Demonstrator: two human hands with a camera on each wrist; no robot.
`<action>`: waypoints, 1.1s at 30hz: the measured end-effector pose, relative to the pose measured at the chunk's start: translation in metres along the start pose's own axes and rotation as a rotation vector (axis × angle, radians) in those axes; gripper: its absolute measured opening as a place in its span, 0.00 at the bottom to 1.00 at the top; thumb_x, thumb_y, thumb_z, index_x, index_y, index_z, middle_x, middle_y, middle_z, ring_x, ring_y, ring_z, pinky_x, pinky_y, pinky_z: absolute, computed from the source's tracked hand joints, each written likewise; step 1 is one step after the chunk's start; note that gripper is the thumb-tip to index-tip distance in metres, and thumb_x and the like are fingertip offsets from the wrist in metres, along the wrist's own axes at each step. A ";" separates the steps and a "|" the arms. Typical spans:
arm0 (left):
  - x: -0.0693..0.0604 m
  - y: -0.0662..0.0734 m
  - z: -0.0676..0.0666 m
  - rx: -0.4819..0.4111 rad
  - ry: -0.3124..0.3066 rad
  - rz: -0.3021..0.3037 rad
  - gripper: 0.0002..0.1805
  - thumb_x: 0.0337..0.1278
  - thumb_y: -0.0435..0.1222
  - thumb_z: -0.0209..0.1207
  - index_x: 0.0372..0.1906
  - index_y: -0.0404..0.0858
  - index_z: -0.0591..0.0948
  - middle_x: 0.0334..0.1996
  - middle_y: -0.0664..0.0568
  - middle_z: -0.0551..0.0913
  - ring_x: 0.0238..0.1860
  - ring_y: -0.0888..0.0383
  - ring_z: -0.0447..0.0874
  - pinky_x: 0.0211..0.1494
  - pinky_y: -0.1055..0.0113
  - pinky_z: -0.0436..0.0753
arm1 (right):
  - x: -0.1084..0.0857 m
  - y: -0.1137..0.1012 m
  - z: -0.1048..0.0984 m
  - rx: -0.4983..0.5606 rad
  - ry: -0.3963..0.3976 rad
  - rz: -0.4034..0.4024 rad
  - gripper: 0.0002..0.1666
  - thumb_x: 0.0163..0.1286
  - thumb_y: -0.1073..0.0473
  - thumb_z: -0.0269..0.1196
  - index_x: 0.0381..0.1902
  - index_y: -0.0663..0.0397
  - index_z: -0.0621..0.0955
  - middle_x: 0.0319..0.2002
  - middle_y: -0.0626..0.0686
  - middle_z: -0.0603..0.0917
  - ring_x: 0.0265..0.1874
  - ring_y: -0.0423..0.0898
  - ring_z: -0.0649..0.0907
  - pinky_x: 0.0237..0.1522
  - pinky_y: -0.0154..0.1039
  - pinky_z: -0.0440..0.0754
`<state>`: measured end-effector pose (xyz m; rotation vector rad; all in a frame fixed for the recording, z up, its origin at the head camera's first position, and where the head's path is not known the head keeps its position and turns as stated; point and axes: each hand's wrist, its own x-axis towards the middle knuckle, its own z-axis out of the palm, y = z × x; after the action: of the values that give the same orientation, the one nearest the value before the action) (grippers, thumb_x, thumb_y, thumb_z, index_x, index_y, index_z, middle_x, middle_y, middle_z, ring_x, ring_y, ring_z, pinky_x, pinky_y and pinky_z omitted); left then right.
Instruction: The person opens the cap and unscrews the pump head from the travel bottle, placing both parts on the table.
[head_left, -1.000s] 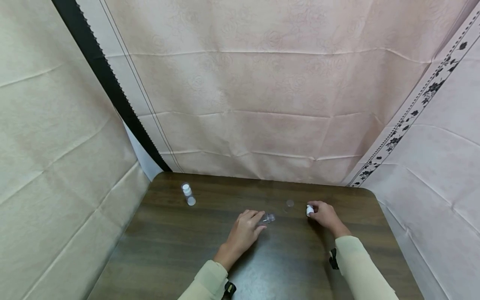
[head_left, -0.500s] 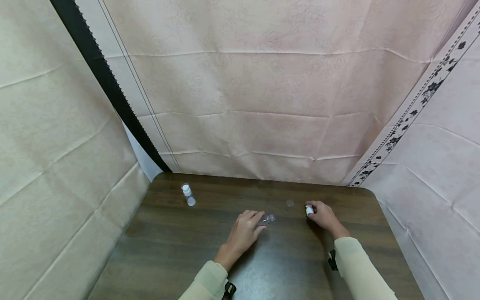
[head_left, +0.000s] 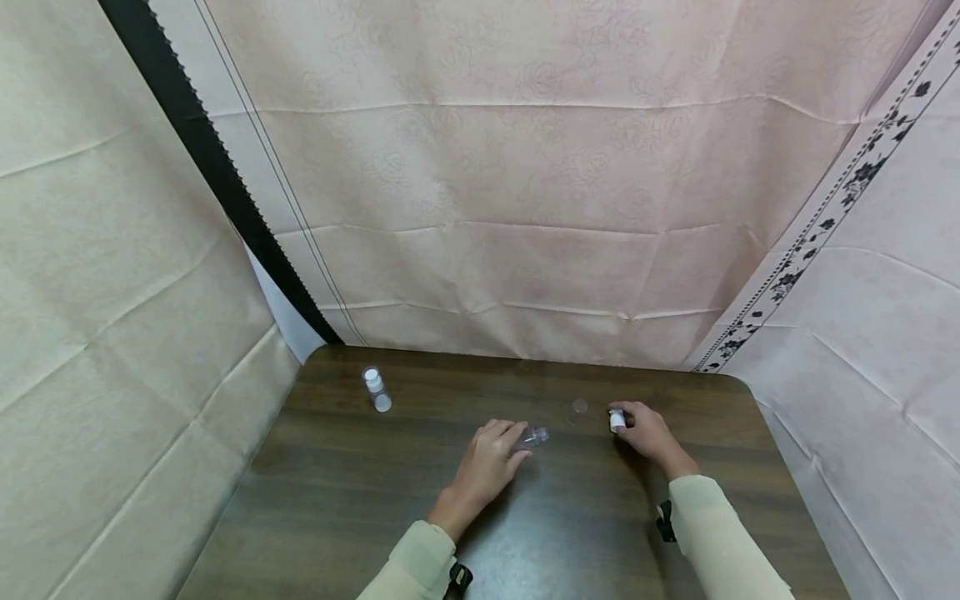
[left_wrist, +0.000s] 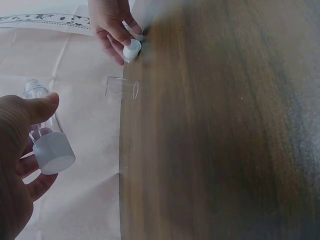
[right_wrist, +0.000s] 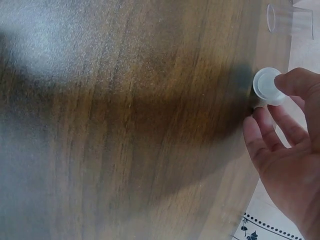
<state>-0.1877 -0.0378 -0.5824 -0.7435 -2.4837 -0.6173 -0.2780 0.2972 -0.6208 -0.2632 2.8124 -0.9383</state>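
In my left hand (head_left: 486, 462) is a small clear bottle (head_left: 536, 436) with a white base (left_wrist: 54, 154), held between thumb and fingers. It lies tilted, its neck pointing right, away from the palm. My right hand (head_left: 651, 435) pinches a small white bottle top (head_left: 617, 420) low over the table; the right wrist view shows its round, stepped end (right_wrist: 269, 86). Whether that top touches the table I cannot tell. A clear open-ended cap (head_left: 579, 407) stands on the table between both hands, apart from each.
Toward the back left of the brown wooden table (head_left: 337, 492) stands another clear bottle (head_left: 377, 390) with a white top and base. Behind the table's far edge hangs a pale cloth (head_left: 510, 208), with more cloth at both sides.
My right hand has shifted very slightly left with the white top, which has turned a little in the fingers. The left hand and its bottle stay put.
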 end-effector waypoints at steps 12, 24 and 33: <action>0.005 -0.003 -0.002 -0.004 0.013 0.003 0.23 0.56 0.41 0.75 0.56 0.38 0.86 0.46 0.50 0.89 0.47 0.57 0.86 0.52 0.63 0.87 | -0.003 0.000 0.001 0.011 0.027 -0.030 0.24 0.70 0.69 0.64 0.64 0.62 0.80 0.58 0.68 0.81 0.52 0.60 0.85 0.52 0.58 0.84; 0.012 -0.009 0.001 -0.019 0.020 -0.002 0.23 0.55 0.39 0.75 0.55 0.36 0.85 0.46 0.49 0.89 0.47 0.56 0.87 0.52 0.64 0.87 | -0.006 0.002 -0.004 0.026 0.038 -0.026 0.25 0.70 0.69 0.64 0.65 0.60 0.80 0.61 0.67 0.80 0.55 0.61 0.84 0.53 0.59 0.83; 0.021 -0.013 0.000 -0.100 0.021 -0.076 0.21 0.54 0.36 0.76 0.52 0.35 0.86 0.46 0.47 0.89 0.48 0.54 0.89 0.51 0.63 0.88 | -0.015 -0.007 -0.003 0.024 0.170 -0.135 0.24 0.68 0.70 0.65 0.62 0.62 0.81 0.63 0.68 0.78 0.53 0.64 0.85 0.54 0.61 0.83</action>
<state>-0.2110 -0.0394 -0.5749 -0.6784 -2.4857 -0.7774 -0.2634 0.2972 -0.6127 -0.3917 2.9664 -1.0691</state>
